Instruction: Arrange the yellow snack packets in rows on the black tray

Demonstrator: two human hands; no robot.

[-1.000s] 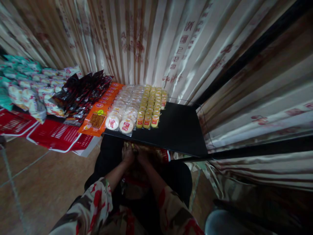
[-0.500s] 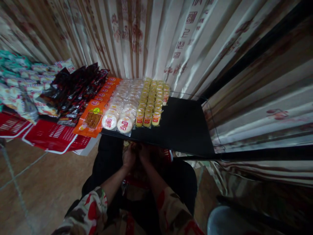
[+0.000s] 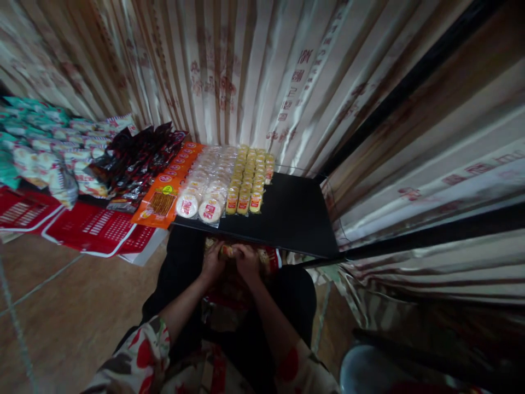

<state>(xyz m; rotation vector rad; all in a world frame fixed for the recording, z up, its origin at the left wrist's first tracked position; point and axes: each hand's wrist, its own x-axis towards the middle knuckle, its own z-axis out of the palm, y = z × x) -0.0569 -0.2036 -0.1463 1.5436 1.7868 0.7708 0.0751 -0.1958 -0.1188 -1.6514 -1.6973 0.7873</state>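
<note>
Just below the near edge of the black shelf (image 3: 295, 219), my left hand (image 3: 213, 261) is closed on a small yellow wrapped snack (image 3: 226, 251). My right hand (image 3: 247, 262) pinches the same snack from the other side. Beneath both hands, between my knees, is a dim red basket (image 3: 274, 259); its contents are hard to make out. On the shelf above stand rows of yellow wrapped snacks (image 3: 243, 203). Left of them are rows of round white crackers (image 3: 211, 210) in clear wrappers.
Further left lie an orange snack packet (image 3: 159, 203), dark shiny packets (image 3: 135, 158) and white-and-green bags (image 3: 45, 137). Red baskets (image 3: 94, 230) stand below them. A pleated curtain (image 3: 246, 71) hangs behind, black bars (image 3: 394, 104) cross at right, and a pale bucket (image 3: 361, 366) sits lower right.
My hands have come up slightly and a little apart, with the yellow snack now showing between them. The view has shifted a little, and the shelf rows look unchanged.
</note>
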